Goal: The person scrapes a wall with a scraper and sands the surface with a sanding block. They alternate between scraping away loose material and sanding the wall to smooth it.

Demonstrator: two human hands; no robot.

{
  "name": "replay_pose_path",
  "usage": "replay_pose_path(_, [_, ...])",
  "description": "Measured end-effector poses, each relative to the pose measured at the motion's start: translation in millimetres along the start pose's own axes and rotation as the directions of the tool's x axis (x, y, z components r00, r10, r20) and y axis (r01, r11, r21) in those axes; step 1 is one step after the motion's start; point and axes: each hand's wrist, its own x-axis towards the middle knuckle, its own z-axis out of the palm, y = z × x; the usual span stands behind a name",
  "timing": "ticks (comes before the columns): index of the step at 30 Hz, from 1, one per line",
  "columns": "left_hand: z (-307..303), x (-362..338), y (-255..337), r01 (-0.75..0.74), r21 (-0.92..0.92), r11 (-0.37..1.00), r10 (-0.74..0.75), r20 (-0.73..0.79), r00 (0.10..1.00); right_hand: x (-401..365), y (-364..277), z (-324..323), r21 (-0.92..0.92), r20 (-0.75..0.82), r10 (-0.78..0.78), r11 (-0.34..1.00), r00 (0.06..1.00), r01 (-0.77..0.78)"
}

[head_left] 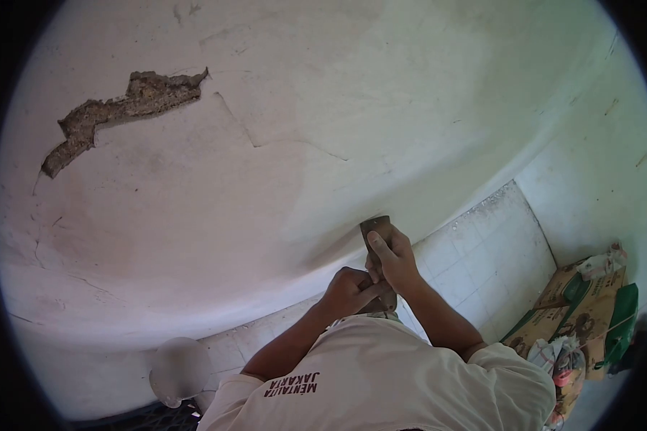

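Observation:
My right hand [394, 264] is closed on a flat, dark brown piece [375, 227] with a straight top edge, its thumb lying along the face. My left hand [349, 291] sits just below and to the left, fingers curled in at the lower brown part [388, 299], close against my shirt. I cannot tell whether the upper and lower brown parts are one strip. Both hands are in front of my chest, near the foot of a pale wall [266, 201].
High on the left, broken plaster leaves a rough brown gap [133, 104] in the wall, with thin cracks around it. White floor tiles [474, 251] run along its base. Cardboard boxes [589, 305] and bags stand at the right. A pale round object [180, 366] is at lower left.

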Motion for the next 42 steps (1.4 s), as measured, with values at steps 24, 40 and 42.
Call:
replay_pose_path(24, [4.2,-11.9,11.2,0.065,-0.069,0.996,-0.070,-0.081,0.994,-8.6,-11.7,7.5,-0.017,-0.023,-0.001,1.000,1.000,0.001])
replay_pose_path(40, [-2.4,-5.6,15.4,0.103,-0.050,0.993,-0.104,-0.012,0.994,-6.7,-15.2,3.3,0.019,0.018,0.000,1.000,1.000,0.000])
replay_pose_path(42, [-7.9,-6.4,19.3,0.125,-0.040,0.991,-0.124,0.007,0.992,-8.3,-16.6,7.0,0.020,-0.011,0.015,1.000,1.000,-0.015])
